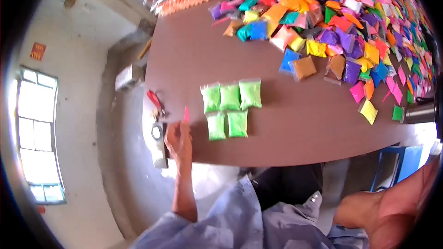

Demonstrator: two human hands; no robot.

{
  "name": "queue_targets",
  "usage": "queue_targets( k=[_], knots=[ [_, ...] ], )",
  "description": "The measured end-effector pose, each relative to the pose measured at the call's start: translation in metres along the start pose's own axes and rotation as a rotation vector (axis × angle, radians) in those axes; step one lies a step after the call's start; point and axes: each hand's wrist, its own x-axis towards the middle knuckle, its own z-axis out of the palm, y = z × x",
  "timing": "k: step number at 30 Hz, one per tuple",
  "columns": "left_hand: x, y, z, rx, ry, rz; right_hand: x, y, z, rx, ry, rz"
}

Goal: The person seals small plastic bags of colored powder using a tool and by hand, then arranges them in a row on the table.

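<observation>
My left hand [180, 139] is at the table's left front edge, closed in a pinch. From its fingertips a small pink strip [186, 114] sticks up; its exact kind is too small to make out. Just right of this hand lie several light-green packets in two rows: a top-row packet [230, 97] has neighbours on both sides, and a lower packet [237, 124] sits beside another. At the lower right a bare arm [357, 210] reaches toward the picture's edge, and my right hand does not show.
A large heap of colourful packets [332, 23] covers the table's far right. Near the left edge are a red-handled tool [154, 99] and a grey device with a round dial [158, 145]. A metal cylinder [419, 113] stands at right, near a blue stool [406, 161].
</observation>
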Motion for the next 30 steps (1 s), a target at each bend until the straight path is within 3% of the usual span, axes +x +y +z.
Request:
queue_targets(
  k=[11, 13, 14, 15, 17, 19, 30],
  knots=[
    [0.003, -0.011, 0.003, -0.055, 0.036, 0.02, -0.01, -0.005, -0.019, -0.09, 0.032, 0.122],
    [0.003, -0.008, 0.005, -0.041, 0.038, 0.011, -0.036, 0.008, -0.032, -0.349, 0.145, 0.265],
    [0.005, -0.013, 0.003, -0.063, 0.021, 0.029, -0.056, 0.024, -0.037, -0.761, 0.187, 0.258],
    [0.004, -0.01, 0.004, -0.062, 0.02, 0.018, -0.064, 0.051, -0.027, -0.744, 0.278, 0.285],
    [0.004, -0.009, 0.003, -0.058, 0.008, 0.0, -0.083, 0.085, -0.039, -0.805, 0.068, 0.455],
    [0.003, -0.007, 0.004, -0.046, 0.012, 0.008, -0.104, 0.097, -0.041, -0.819, -0.05, 0.793],
    [0.002, -0.009, 0.006, -0.033, 0.007, 0.017, -0.155, 0.136, -0.05, -0.883, -0.17, 0.856]
  ],
)
